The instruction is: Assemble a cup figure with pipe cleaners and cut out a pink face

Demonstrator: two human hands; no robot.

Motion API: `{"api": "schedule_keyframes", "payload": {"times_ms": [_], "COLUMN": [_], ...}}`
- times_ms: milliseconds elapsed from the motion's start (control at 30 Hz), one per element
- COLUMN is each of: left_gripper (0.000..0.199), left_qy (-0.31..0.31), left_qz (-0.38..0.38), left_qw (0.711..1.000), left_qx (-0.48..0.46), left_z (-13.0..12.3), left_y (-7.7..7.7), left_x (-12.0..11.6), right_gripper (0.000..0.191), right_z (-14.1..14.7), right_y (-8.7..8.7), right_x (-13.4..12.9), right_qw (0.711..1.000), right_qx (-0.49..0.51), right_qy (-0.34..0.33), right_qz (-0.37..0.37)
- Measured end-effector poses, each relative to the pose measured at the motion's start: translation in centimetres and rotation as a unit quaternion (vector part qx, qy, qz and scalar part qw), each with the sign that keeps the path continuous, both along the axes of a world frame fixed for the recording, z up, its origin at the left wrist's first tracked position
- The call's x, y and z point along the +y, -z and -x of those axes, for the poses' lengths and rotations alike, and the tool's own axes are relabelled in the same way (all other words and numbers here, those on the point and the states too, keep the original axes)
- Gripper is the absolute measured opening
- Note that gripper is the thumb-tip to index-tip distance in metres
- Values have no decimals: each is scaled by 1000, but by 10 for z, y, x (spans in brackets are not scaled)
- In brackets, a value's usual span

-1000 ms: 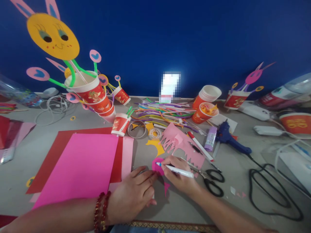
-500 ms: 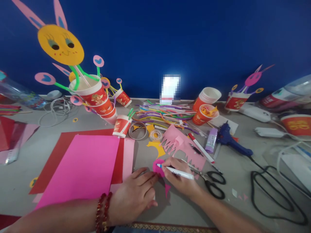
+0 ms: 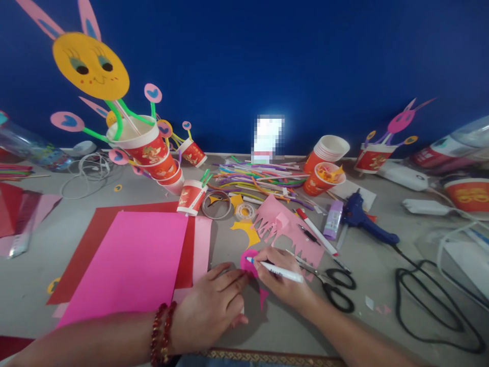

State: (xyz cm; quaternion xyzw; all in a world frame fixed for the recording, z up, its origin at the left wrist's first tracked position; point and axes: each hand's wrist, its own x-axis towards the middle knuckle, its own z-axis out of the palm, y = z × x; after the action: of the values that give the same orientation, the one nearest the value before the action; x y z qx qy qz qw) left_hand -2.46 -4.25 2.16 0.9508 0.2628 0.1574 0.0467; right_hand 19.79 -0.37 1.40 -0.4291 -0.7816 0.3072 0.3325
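My right hand [image 3: 280, 278] is closed around a white marker [image 3: 284, 271], its blue tip on a small round magenta paper piece [image 3: 249, 260]. With its fingers spread, my left hand [image 3: 214, 308] lies palm down, its fingertips at the left lower edge of that piece. A small magenta scrap [image 3: 263, 297] lies just below the round piece. Large magenta [image 3: 130, 260] and red sheets lie left of my left hand. Beside my right hand are black-handled scissors [image 3: 338, 290] and a pink cut sheet [image 3: 292, 229].
Behind the hands are tape rolls [image 3: 216, 205], pipe cleaners [image 3: 260, 178] and red paper cups [image 3: 324, 179]. Cups with a yellow rabbit face [image 3: 91, 66] stand back left. A blue glue gun [image 3: 359, 216] and its black cable [image 3: 431, 300] lie on the right.
The camera view has shifted slightly. The marker remains in my right hand at the round piece, and my left hand stays in nearly the same place.
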Motion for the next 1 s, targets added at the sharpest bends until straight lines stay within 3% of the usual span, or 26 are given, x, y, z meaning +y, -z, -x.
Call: {"api": "schedule_keyframes", "payload": {"times_ms": [1000], "left_gripper": [26], "left_qy": [0], "left_qz": [1], "left_qw": [1000], "left_qx": [-7], "left_z": [-1], "left_y": [0], "left_x": [0], "right_gripper": [13], "right_z": [2], "right_y": [-4], "right_x": [0], "right_qw": [1000], "right_qx": [4], "right_qy": [-11], "right_qz": [-7]}}
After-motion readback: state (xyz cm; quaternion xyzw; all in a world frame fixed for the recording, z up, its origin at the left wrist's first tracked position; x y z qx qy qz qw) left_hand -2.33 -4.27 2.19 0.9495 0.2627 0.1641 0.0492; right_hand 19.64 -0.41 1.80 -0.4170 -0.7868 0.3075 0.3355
